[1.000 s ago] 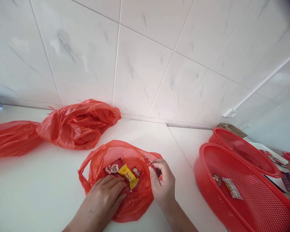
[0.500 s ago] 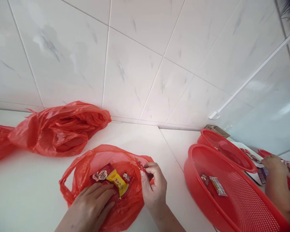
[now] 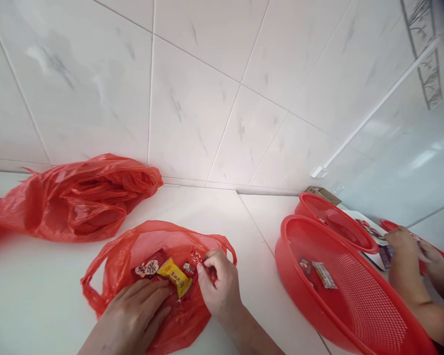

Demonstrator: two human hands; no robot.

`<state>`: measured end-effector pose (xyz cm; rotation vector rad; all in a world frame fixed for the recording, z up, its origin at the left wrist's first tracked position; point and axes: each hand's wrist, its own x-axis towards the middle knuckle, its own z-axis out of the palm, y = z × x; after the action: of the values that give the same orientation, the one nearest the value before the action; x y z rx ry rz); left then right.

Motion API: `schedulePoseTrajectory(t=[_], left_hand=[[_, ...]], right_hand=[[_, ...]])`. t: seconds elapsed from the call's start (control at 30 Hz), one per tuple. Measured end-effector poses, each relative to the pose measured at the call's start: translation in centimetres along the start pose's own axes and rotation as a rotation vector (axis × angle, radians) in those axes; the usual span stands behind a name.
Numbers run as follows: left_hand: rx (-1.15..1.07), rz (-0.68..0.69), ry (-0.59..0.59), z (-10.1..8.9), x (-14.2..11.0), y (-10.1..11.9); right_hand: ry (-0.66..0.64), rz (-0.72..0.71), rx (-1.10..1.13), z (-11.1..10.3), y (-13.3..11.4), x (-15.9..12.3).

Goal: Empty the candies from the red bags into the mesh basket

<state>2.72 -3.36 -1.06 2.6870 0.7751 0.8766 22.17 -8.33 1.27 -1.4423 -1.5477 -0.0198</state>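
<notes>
An open red plastic bag (image 3: 148,235) lies on the white table with wrapped snacks inside. Among them are a yellow packet (image 3: 175,278), a dark red packet (image 3: 150,263) with white print and a small red packet (image 3: 188,268). My left hand (image 3: 131,313) rests over the near left part of the bag, fingers stretched out on the contents beside the yellow packet; what lies under them is hidden. Over the bag's right side, my right hand (image 3: 222,291) pinches a small red-wrapped candy (image 3: 196,256) between thumb and fingers.
To the left, a crumpled red bag (image 3: 85,202) lies near the tiled wall (image 3: 192,98). At right stand a large red mesh basket (image 3: 286,261) holding a white packet (image 3: 323,275) and, behind it, another red basket (image 3: 304,199). Another person's forearm (image 3: 407,276) and hands are at far right.
My right hand has moved left and inward over the bag with the candy. My left hand stays on the contents. The whole view has shifted slightly to the right.
</notes>
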Motion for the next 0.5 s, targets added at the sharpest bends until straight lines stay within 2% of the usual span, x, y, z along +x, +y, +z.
schedulePoseTrajectory(t=[0.2, 0.4, 0.5], left_hand=[[-0.017, -0.053, -0.078, -0.9, 0.4, 1.1], [-0.012, -0.082, -0.093, -1.3, 0.4, 1.7], [-0.023, -0.078, -0.063, -1.4, 0.5, 1.9]], right_hand=[[0.035, 0.007, 0.031, -0.5, 0.1, -0.1], [-0.247, 0.052, -0.146, -0.1, 0.0, 0.1], [-0.288, 0.078, -0.163, 0.1, 0.0, 0.1]])
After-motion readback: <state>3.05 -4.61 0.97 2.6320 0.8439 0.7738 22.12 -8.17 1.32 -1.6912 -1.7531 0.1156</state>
